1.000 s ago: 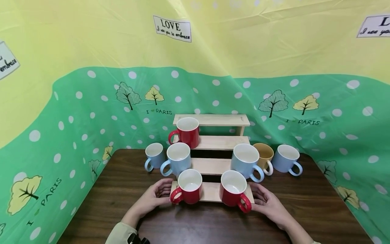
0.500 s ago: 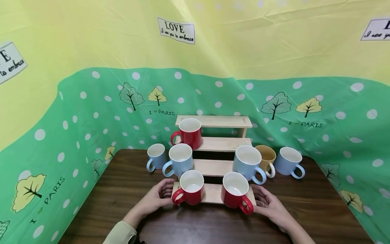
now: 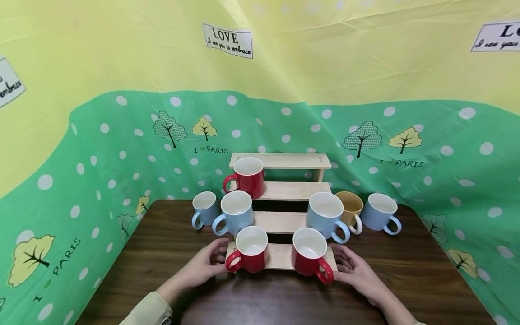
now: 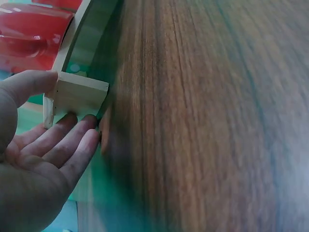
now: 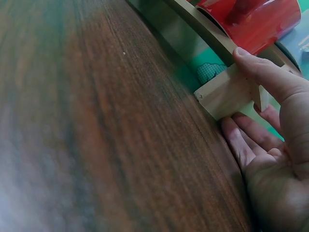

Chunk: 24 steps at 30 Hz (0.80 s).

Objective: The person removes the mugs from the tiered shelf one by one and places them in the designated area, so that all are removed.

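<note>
A pale wooden stepped shelf stands on the dark table. My left hand holds the left end of its lowest step, thumb at the front edge and fingers behind the end support. At the opposite end, my right hand grips the same step, its thumb on the board and its fingers behind the support. Two red mugs, one left and one right, sit on that step. Above them are two light blue mugs, left and right. Another red mug occupies a higher step.
Left of the shelf stands a light blue mug. To the right are a tan mug with a white handle and another blue mug. A green and yellow printed cloth hangs behind the table.
The head view shifts slightly sideways and back. Both hands keep their hold on the shelf's lowest step, and the mugs stay in their places on it.
</note>
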Available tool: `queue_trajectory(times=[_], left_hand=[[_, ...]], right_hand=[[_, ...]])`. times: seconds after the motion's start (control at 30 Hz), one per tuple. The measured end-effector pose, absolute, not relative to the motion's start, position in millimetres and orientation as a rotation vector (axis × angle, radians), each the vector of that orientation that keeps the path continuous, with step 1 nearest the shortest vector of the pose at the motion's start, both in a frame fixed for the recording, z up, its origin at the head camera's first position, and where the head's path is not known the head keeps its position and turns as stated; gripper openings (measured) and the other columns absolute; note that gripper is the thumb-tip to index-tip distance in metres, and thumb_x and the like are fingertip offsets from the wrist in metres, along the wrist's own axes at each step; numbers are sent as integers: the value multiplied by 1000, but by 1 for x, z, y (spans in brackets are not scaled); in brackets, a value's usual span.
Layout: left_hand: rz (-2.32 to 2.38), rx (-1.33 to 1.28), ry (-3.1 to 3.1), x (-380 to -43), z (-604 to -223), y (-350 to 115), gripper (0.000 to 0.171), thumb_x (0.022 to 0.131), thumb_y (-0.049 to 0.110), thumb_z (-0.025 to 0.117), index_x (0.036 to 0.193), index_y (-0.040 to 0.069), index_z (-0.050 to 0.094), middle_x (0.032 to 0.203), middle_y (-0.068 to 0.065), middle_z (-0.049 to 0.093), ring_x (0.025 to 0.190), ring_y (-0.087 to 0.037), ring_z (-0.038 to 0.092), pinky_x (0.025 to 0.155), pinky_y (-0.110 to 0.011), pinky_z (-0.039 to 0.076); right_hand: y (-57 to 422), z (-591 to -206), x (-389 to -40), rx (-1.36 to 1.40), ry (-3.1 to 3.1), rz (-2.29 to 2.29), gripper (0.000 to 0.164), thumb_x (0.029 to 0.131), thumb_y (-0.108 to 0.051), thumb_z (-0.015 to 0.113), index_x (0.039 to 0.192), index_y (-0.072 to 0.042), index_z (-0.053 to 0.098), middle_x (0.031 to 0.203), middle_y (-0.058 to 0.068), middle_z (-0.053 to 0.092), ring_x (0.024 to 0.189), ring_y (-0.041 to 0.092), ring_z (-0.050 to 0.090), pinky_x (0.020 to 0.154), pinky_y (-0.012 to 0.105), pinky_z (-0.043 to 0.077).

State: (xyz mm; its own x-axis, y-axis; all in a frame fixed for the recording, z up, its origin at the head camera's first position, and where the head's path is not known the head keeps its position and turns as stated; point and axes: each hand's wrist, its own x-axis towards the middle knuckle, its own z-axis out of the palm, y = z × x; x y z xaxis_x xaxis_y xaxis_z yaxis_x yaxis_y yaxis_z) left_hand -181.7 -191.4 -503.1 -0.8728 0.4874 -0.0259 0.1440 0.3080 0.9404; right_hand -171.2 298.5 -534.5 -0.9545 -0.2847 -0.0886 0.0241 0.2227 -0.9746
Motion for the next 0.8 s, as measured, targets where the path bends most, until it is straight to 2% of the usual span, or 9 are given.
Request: queue_trajectory(times=[0.17, 0.33, 0.43, 0.57, 0.8], left_hand=[[1431, 637, 2364, -183, -493, -199, 69, 102, 16, 78, 160, -2, 45, 142, -21, 69, 120, -31, 73, 101, -44, 61], [1286, 649, 2444, -186, -479, -212, 56, 102, 20, 79, 150, 0, 58, 141, -17, 69, 116, -31, 75, 96, -37, 62], [1209, 645, 2528, -189, -465, -222, 47, 102, 22, 78, 142, 1, 64, 140, -21, 69, 114, -34, 76, 94, -37, 63], [1139, 640, 2634, -192, -443, -236, 44, 104, 24, 77, 140, 2, 66, 139, -20, 70, 118, -37, 74, 95, -40, 63], [1149, 564, 2738, -196, -381, -252, 46, 104, 29, 77, 143, 7, 67, 136, -8, 72, 115, -22, 71, 92, -37, 61]], right_hand=[[297, -535, -172, -258, 2247, -1797, 80, 98, -14, 83, 162, 3, 38, 158, 29, 51, 127, -2, 61, 103, 21, 54], [299, -535, -172, -259, 2245, -1795, 81, 98, -13, 83, 162, 4, 37, 157, 30, 51, 125, -2, 62, 102, 21, 55], [298, -534, -172, -257, 2247, -1793, 81, 98, -14, 83, 163, 4, 37, 157, 29, 51, 126, -1, 61, 102, 21, 55], [296, -534, -171, -237, 2241, -1803, 81, 98, -14, 84, 163, 3, 38, 158, 28, 52, 127, -1, 61, 102, 22, 55], [297, -534, -171, -249, 2234, -1800, 81, 98, -13, 83, 163, 3, 38, 158, 28, 52, 128, 0, 61, 104, 21, 54]])
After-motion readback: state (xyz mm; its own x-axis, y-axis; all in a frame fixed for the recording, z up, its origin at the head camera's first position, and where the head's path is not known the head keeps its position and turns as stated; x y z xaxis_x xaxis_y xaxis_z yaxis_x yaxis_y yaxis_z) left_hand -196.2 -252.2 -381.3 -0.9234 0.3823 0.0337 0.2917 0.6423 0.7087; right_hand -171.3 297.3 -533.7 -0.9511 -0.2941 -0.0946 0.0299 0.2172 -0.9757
